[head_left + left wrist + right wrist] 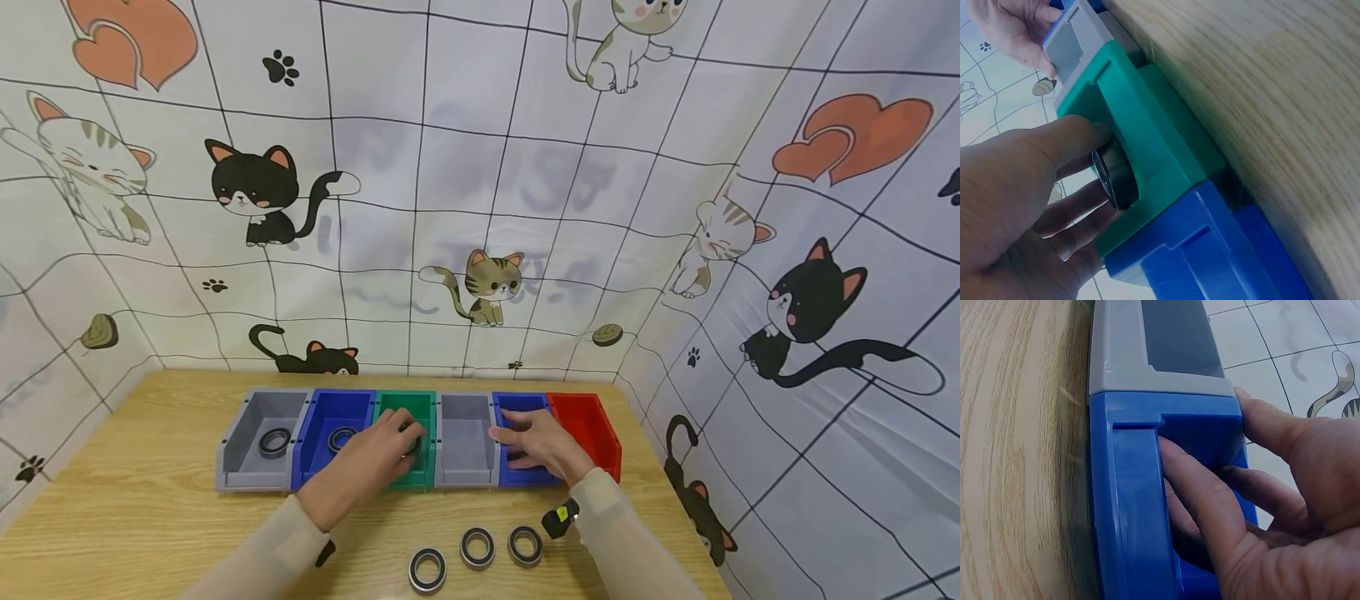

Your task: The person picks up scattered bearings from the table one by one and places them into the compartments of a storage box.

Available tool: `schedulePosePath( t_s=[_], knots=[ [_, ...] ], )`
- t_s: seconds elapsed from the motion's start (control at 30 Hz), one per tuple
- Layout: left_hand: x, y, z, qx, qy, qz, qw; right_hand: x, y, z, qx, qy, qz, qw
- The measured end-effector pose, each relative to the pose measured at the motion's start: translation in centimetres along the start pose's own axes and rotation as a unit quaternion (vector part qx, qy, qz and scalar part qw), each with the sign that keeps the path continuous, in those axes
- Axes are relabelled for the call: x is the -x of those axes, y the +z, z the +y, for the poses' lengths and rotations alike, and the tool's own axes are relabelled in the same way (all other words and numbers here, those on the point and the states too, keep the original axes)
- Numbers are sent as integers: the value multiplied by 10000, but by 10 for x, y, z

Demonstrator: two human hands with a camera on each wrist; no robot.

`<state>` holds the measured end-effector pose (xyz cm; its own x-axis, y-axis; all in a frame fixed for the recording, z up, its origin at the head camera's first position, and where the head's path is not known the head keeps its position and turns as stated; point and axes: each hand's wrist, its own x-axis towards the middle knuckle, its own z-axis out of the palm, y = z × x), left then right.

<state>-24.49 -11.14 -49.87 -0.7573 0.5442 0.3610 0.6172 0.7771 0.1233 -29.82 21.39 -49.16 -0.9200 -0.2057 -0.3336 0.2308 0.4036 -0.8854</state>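
My left hand (373,454) reaches into the green bin (405,481). In the left wrist view its thumb and fingers pinch a dark ring bearing (1116,174) at the bin's front wall. My right hand (547,442) is in the right-hand blue bin (525,477). Its thumb (1272,428) touches the top of the divider beside the grey bin, while its other fingers extend down inside. No object shows between them, though the bin floor is partly hidden. One bearing (274,442) lies in the left grey bin (255,482), another (341,438) in the left blue bin (303,472).
Three bearings lie on the wooden table in front of the bins: left (427,571), middle (477,547) and right (525,546). A second grey bin (467,477) stands between the hands. The red bin (588,429) ends the row. Cat-print cloth (420,183) hangs behind.
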Motion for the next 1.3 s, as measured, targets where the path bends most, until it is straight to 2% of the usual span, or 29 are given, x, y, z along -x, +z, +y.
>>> schedulePosePath(
  t_s=[0.27, 0.53, 0.93, 1.3],
  knots=[
    [-7, 6, -4, -253, -110, -194, 9994, 0, 1, -1, -2, 6, 29, 10000],
    [-15, 6, -2, -344, -340, -487, 9976, -1, 1, 0, -46, 6, 11, 10000],
    [-21, 16, -7, -473, -452, -676, 9956, -1, 1, 1, 3, -45, 7, 10000],
    [-25, 20, -3, -623, -638, -829, 9926, -1, 0, 1, 26, -35, 26, 10000]
  ],
)
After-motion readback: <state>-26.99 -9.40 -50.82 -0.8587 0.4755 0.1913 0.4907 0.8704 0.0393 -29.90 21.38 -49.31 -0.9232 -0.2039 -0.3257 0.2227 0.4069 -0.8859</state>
